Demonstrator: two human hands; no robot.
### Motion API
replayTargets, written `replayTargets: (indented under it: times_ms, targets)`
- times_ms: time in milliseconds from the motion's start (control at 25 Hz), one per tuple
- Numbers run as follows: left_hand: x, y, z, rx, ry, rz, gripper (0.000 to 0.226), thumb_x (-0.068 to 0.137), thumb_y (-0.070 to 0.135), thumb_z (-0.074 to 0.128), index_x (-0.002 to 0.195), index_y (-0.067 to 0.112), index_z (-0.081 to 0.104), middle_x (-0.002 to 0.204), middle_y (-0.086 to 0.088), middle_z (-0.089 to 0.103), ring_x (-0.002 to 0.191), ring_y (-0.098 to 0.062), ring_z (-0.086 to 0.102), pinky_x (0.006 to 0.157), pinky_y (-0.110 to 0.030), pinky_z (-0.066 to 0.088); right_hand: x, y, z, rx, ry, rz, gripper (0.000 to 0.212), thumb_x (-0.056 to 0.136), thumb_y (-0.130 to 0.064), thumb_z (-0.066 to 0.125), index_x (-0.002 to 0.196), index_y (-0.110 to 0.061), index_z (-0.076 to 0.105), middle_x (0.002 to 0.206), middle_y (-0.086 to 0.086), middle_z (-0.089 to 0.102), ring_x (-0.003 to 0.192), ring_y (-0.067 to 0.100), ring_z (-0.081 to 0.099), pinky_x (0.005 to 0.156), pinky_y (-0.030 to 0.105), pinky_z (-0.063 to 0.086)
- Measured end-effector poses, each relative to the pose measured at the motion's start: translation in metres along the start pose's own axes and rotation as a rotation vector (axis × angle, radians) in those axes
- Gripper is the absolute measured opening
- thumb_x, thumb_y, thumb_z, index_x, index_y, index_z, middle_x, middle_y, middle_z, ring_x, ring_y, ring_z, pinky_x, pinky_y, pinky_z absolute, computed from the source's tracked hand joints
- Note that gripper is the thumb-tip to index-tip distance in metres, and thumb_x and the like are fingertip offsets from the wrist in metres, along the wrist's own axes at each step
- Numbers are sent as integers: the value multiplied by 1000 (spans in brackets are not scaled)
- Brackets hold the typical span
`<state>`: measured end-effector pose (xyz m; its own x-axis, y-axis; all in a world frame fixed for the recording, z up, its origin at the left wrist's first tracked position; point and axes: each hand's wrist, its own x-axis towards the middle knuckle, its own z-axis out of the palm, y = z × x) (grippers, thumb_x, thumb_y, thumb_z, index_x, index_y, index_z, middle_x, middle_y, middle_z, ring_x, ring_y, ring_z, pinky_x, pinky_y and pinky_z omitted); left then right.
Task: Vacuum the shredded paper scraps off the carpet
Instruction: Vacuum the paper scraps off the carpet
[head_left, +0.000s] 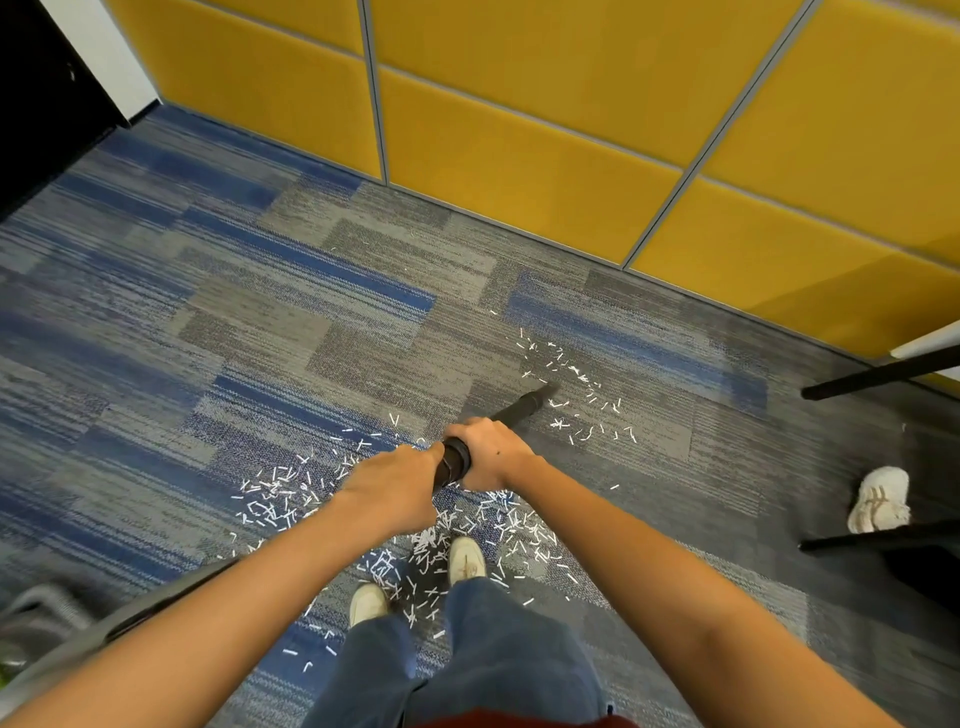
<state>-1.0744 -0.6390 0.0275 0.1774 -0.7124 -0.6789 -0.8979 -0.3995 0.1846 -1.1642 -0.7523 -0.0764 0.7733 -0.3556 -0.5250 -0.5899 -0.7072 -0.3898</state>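
Both my hands hold a black vacuum tube (456, 461) that slants down and away from me. My left hand (397, 486) grips its near end, and my right hand (488, 451) grips it just ahead of that. The tube's black nozzle (530, 404) touches the blue and grey carpet (270, 322) at the edge of a sparse patch of white paper scraps (576, 395). A denser spread of scraps (426, 530) lies under my arms and around my feet.
A yellow padded wall (519, 130) runs along the far side. Black chair legs (878, 376) and another person's white shoe (880, 500) are at the right. A grey object (47, 618) sits at the lower left. My own shoes (466, 558) stand among the scraps.
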Motion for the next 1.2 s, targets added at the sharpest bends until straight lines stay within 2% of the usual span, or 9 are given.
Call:
replayTargets:
  times_ms: [120, 360, 760, 960, 1200]
  targets:
    - [0, -3, -5, 0, 15, -20, 60, 86, 11, 53, 141, 23, 33, 85, 1, 47, 77, -21, 51, 67, -29, 45, 7, -2, -4, -4, 6, -23, 31, 77, -16, 65, 108, -16, 59, 99, 11, 60, 93, 28, 59, 82, 39, 51]
    - [-5, -10, -9, 8, 31, -84, 61, 86, 9, 51, 141, 23, 31, 76, 3, 42, 76, -20, 52, 66, -29, 47, 22, -16, -7, 5, 10, -87, 32, 76, -19, 68, 105, -17, 57, 94, 9, 58, 90, 28, 58, 81, 40, 52]
    - [17, 33, -13, 2, 1, -27, 60, 87, 12, 54, 142, 21, 31, 101, -6, 53, 100, -27, 60, 77, -33, 48, -2, 38, -14, -13, 18, -35, 31, 77, -21, 66, 106, -15, 58, 99, 9, 62, 96, 28, 58, 84, 38, 50]
    - [25, 34, -24, -10, -16, -33, 60, 86, 11, 54, 141, 24, 34, 92, -1, 49, 82, -22, 54, 70, -29, 46, 4, 42, -24, -18, 7, -31, 31, 78, -22, 65, 108, -16, 59, 99, 10, 62, 94, 28, 60, 84, 39, 51]
    - [27, 30, -32, -10, 22, -61, 62, 86, 12, 53, 143, 25, 30, 90, -1, 49, 79, -21, 51, 69, -29, 45, 17, 38, -38, -2, 10, -58, 27, 78, -16, 64, 104, -15, 59, 97, 10, 59, 92, 28, 58, 84, 38, 51]
